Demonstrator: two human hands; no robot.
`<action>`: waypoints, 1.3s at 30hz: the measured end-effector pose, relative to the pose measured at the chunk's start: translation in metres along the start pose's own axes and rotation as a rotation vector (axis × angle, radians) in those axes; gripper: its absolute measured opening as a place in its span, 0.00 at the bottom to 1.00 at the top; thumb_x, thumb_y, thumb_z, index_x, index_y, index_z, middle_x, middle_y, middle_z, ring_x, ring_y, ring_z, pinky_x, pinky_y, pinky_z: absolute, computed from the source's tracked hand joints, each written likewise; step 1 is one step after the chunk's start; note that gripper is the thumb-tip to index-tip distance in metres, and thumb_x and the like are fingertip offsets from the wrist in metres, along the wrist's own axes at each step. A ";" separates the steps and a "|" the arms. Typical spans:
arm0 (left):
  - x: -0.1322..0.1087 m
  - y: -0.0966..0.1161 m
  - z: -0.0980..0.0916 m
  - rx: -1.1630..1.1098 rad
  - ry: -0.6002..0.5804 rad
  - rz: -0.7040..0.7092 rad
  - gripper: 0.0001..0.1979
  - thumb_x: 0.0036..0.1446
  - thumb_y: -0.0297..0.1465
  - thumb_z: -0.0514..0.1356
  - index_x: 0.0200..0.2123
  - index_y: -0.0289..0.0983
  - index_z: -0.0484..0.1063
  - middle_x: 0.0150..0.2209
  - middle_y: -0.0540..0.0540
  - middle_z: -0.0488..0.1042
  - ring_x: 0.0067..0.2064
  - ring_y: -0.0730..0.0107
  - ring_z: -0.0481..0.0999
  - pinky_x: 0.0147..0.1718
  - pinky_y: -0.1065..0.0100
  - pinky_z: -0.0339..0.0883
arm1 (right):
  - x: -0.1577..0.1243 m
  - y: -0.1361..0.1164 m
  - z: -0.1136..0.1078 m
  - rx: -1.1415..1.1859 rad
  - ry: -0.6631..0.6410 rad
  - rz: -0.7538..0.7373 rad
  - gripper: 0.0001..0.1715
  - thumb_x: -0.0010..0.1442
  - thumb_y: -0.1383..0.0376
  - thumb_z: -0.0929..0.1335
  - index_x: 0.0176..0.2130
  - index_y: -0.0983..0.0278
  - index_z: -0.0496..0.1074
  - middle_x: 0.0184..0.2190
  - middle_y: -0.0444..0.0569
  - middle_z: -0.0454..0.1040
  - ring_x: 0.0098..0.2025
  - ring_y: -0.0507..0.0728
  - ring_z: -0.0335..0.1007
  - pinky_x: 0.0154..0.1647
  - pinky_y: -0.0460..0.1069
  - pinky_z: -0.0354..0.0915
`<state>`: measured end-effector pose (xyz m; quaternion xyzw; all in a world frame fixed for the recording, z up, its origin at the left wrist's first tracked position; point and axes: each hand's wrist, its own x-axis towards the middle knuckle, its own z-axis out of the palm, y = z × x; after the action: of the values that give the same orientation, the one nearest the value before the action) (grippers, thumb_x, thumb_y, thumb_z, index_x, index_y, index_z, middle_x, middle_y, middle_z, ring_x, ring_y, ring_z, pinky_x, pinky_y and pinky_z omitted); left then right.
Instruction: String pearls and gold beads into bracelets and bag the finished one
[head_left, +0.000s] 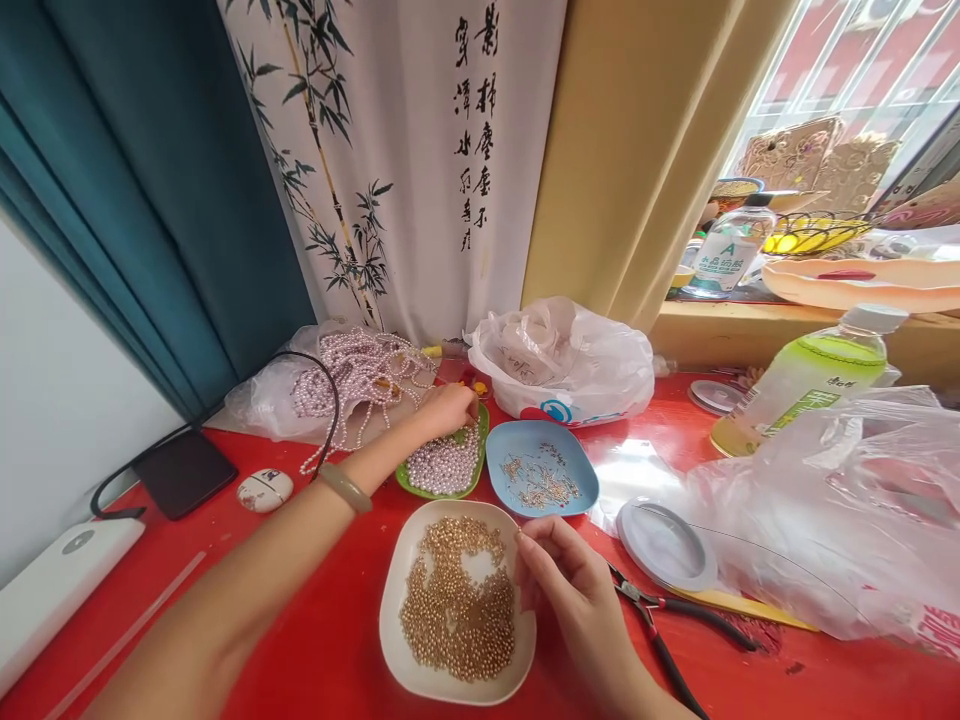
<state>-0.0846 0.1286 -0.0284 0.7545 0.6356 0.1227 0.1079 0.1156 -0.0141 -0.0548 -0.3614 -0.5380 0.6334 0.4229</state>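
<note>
My left hand [444, 409] reaches forward over the far edge of the green dish [407, 483] heaped with pale pink pearls; its fingers are curled together and what they hold is hidden. A jade bangle sits on that wrist. My right hand [564, 578] hovers at the right rim of the white dish [391, 610] full of small gold beads, fingertips pinched on something too small to name. Between them lies a blue dish [501, 452] with thin gold pins.
Strands of pearls lie on a plastic bag [262, 400] at back left, a white bag [600, 375] behind the dishes. Black pliers [675, 625], a round lid [664, 545], a green bottle [806, 375] and a large clear bag [847, 500] crowd the right. Phone [184, 470] lies left.
</note>
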 end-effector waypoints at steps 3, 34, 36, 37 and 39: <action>0.001 -0.001 -0.002 -0.023 0.018 -0.018 0.04 0.43 0.27 0.60 0.26 0.38 0.74 0.30 0.43 0.75 0.37 0.57 0.71 0.37 0.63 0.60 | -0.001 -0.002 0.001 -0.002 0.012 0.010 0.13 0.55 0.57 0.65 0.27 0.64 0.63 0.18 0.40 0.63 0.18 0.48 0.58 0.19 0.43 0.56; -0.109 0.065 0.004 -1.143 -0.053 -0.201 0.10 0.48 0.36 0.58 0.28 0.37 0.62 0.23 0.47 0.75 0.21 0.74 0.68 0.20 0.73 0.56 | -0.003 -0.008 0.001 -0.056 0.018 0.009 0.10 0.54 0.63 0.64 0.23 0.63 0.61 0.16 0.39 0.64 0.18 0.48 0.60 0.21 0.44 0.57; -0.109 0.065 0.005 -1.137 -0.054 -0.205 0.10 0.48 0.37 0.57 0.28 0.37 0.61 0.23 0.47 0.75 0.20 0.75 0.67 0.20 0.73 0.55 | -0.002 -0.006 0.001 -0.065 0.018 0.016 0.10 0.53 0.64 0.63 0.23 0.63 0.61 0.17 0.40 0.65 0.19 0.49 0.60 0.21 0.44 0.57; -0.109 0.065 0.005 -1.138 -0.056 -0.205 0.10 0.49 0.37 0.57 0.29 0.37 0.60 0.23 0.47 0.75 0.20 0.76 0.66 0.20 0.73 0.55 | -0.002 -0.006 0.000 -0.068 0.019 0.018 0.09 0.53 0.64 0.63 0.23 0.63 0.61 0.17 0.40 0.65 0.19 0.49 0.60 0.21 0.44 0.57; -0.109 0.065 0.006 -1.139 -0.061 -0.202 0.10 0.49 0.37 0.56 0.29 0.37 0.60 0.23 0.47 0.75 0.20 0.76 0.65 0.19 0.73 0.55 | -0.001 -0.005 0.000 -0.068 0.017 0.022 0.09 0.53 0.64 0.63 0.23 0.63 0.61 0.17 0.40 0.65 0.18 0.48 0.60 0.21 0.44 0.57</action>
<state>-0.0394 0.0101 -0.0185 0.5163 0.5349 0.4126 0.5263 0.1166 -0.0152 -0.0502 -0.3867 -0.5516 0.6163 0.4079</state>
